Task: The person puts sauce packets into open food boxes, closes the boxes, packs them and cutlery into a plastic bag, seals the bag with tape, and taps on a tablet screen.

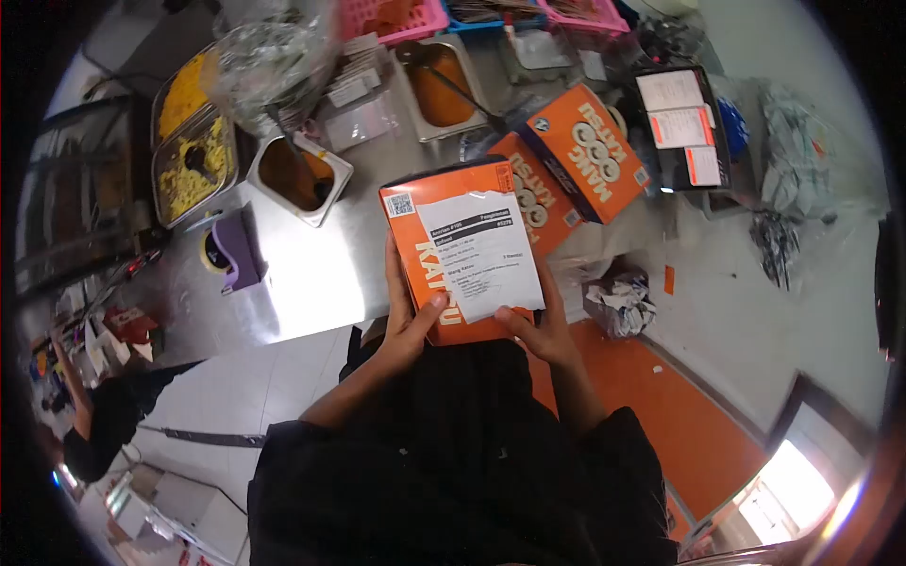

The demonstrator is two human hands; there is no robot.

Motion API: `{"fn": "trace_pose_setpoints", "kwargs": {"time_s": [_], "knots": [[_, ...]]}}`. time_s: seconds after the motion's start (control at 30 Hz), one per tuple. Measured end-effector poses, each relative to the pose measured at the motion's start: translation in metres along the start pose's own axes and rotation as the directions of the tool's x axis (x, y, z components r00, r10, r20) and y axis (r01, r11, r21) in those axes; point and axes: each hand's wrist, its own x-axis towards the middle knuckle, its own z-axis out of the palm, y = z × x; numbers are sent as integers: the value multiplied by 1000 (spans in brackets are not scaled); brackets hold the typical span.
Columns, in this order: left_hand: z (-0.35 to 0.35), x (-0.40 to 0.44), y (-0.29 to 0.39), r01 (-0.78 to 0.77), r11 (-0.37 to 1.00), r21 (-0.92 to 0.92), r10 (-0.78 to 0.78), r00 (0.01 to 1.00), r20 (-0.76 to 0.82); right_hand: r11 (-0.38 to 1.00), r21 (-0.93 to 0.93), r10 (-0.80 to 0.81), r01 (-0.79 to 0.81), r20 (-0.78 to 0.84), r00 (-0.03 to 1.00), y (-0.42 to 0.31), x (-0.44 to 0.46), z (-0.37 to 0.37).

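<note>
Between my two hands is an orange cardboard food box (406, 226), held over the front edge of the steel table. A white printed receipt (486, 255) covers much of its top face. My left hand (411, 316) grips the left side, thumb on the lower face. On the right side my right hand (547, 325) wraps the box, its thumb at the receipt's lower edge. Just behind lie more orange boxes (590, 151), one leaning over another. What is inside the held box cannot be seen.
Steel pans of orange-brown sauce (444, 90) with ladles stand behind. Yellow food trays (193, 170) and a purple tape dispenser (236, 250) are at the left. Receipts on a black holder (679, 127) sit at the right. Another person's arm (75, 387) shows far left.
</note>
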Motion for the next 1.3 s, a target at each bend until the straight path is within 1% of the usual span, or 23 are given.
{"fn": "trace_pose_setpoints", "kwargs": {"time_s": [0.1,0.13,0.23,0.27,0.3,0.33,0.37,0.43,0.47,0.5,0.53,0.57,0.67,0.77,0.83,0.87,0.9,0.97,1.07,1.13,1.17,1.2,1.3], "knots": [[21,14,-3,-94,995,28,93,995,44,998,-47,-34,31,-82,996,-15,-5,-20],[27,21,-10,-163,986,35,161,986,49,999,7,47,-46,-110,993,-17,-4,-29],[42,43,-31,-55,998,28,55,998,30,955,171,267,-243,-135,954,-15,6,-56],[47,53,-47,-62,997,-38,62,998,2,933,214,321,-290,-127,939,-6,8,-64],[49,61,-60,14,980,-199,-10,1000,22,908,254,370,-333,-115,922,5,9,-71],[53,63,-71,7,977,-215,-11,1000,-17,945,203,282,-255,-115,952,26,8,-79],[57,65,-77,0,973,-231,-14,998,-57,943,249,267,-220,-173,948,32,7,-81],[59,64,-85,-99,995,-25,99,995,15,929,335,256,-155,-283,924,39,0,-82],[59,62,-87,-147,986,77,143,988,57,937,321,239,-140,-294,925,42,1,-86],[56,59,-86,-205,891,405,168,978,124,944,306,222,-126,-306,926,44,2,-90],[54,58,-81,-258,686,680,167,966,198,951,289,201,-107,-318,926,46,4,-95],[51,56,-79,-301,397,867,137,953,269,953,274,217,-131,-311,925,51,4,-97],[54,42,-92,-325,178,929,183,939,293,951,253,249,-179,-284,926,60,8,-100],[59,34,-97,-188,-33,982,-69,980,186,963,44,267,-266,-280,922,57,14,-104],[62,35,-92,-312,-65,948,-97,947,305,947,-204,198,-248,-238,951,59,15,-108],[65,35,-87,-374,-78,924,-113,924,364,918,-325,164,-227,-211,964,61,15,-111],[70,34,-80,-428,-69,901,-32,904,427,833,-541,62,-116,-117,991,62,13,-117],[83,34,-65,-532,-70,844,136,833,536,516,-841,-82,160,137,987,63,8,-141],[90,37,-53,-427,41,903,201,889,411,305,-925,-45,226,223,974,58,14,-189],[88,38,-50,-279,18,960,140,951,274,18,-959,-155,283,277,948,72,24,-249],[88,38,-48,-199,2,980,116,973,197,-34,-946,-154,324,325,933,57,38,-270],[86,41,-45,-203,-35,979,113,972,206,-85,-931,-153,355,364,919,39,52,-280],[89,41,-31,-128,34,991,14,992,127,-16,-873,-320,488,467,824,8,72,-284]]}}
